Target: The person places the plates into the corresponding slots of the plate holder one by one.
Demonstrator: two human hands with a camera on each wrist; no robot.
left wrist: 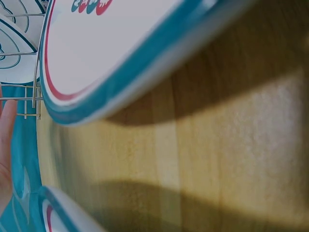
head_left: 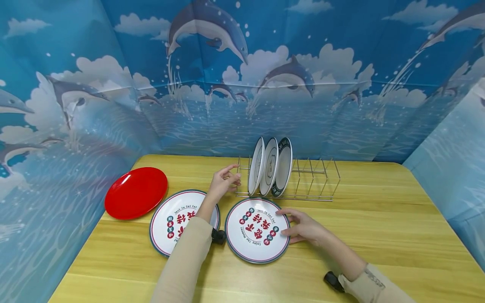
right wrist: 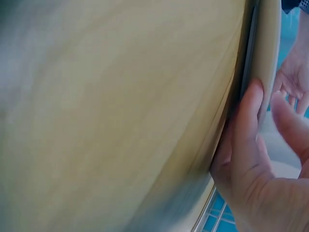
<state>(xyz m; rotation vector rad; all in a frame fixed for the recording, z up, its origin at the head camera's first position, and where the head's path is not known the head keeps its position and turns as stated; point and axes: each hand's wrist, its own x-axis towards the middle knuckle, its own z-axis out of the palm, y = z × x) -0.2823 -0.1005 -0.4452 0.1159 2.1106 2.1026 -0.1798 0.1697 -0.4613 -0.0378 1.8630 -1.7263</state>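
Note:
My right hand (head_left: 305, 227) grips the right rim of a white plate (head_left: 246, 252) with a blue-and-red edge and red printed characters. In the right wrist view, the thumb (right wrist: 287, 118) lies on one side of the plate's rim (right wrist: 268, 58) and the fingers (right wrist: 248, 108) on the other. At the left end of a wire dish rack (head_left: 314, 198), my left hand (head_left: 221, 182) has its fingertips right at the end wires, with one finger stretched out. Three white plates with dark patterns, including the rightmost plate (head_left: 283, 170), stand upright in the rack's left part.
A matching printed plate (head_left: 161, 223) lies flat under my left forearm, which partly hides it. Behind it to the left is a red plate (head_left: 136, 193). Everything rests on a wooden table (head_left: 379, 219), with a dolphin-print curtain (head_left: 322, 109) hanging behind and at the sides.

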